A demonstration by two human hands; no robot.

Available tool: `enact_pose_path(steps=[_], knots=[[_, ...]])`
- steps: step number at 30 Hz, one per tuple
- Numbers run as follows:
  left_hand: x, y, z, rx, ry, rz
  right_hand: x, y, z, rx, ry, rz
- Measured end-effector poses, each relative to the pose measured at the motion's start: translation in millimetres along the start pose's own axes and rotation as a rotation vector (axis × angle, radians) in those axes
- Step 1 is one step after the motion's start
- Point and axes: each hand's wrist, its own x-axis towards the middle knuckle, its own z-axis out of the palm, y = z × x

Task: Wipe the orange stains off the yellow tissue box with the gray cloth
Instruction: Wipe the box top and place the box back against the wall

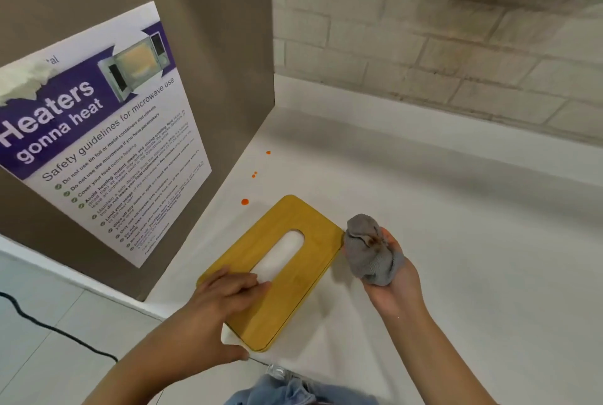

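Note:
The yellow tissue box (pixel 313 251) lies flat on a white counter (pixel 456 241), its oval slot showing white tissue. Its visible top looks free of orange marks. My left hand (pixel 225 306) presses on the box's near left corner, fingers spread over the lid and thumb at the front edge. My right hand (pixel 391 280) is raised just right of the box, palm up, gripping the bunched gray cloth (pixel 368 248). The cloth carries a brownish-orange smear on its upturned face and hangs clear of the box.
Several orange drops (pixel 244 202) dot the counter beyond the box's far left corner. A brown side panel with a microwave safety poster (pixel 107 143) stands at the left. A tiled wall (pixel 424 45) runs behind. A black cable (pixel 49 329) crosses the floor at lower left.

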Motion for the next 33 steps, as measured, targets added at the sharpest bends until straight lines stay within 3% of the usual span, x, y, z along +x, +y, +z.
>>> enact_pose_path(steps=[3, 5, 7, 10, 14, 18, 22, 28, 33], knots=[[3, 6, -11, -0.176, -0.038, -0.119, -2, -3, -11, 0.173, -0.114, 0.033], [12, 9, -19, -0.283, 0.085, -0.18, -5, -5, -16, 0.204, -0.205, 0.058], [26, 11, -24, -0.341, 0.184, -0.212, -11, -7, -18, 0.166, -0.341, 0.062], [47, 15, -26, -0.34, 0.203, -0.208, -18, -9, -17, 0.004, -0.463, 0.005], [76, 34, -22, -0.362, 0.187, -0.116, -21, -9, -27, -0.165, -0.237, -0.075], [108, 57, -5, -0.425, 0.129, -0.005, -36, -7, -45, -0.38, 0.042, -0.273], [133, 84, 20, -0.403, 0.03, 0.096, -59, -15, -73, -0.464, 0.201, -0.41], [155, 156, 78, -0.407, -0.129, 0.168, -100, -60, -148, -0.568, 0.499, -0.615], [176, 233, 137, -0.434, -0.222, 0.182, -141, -120, -230, -0.796, 0.659, -0.723]])
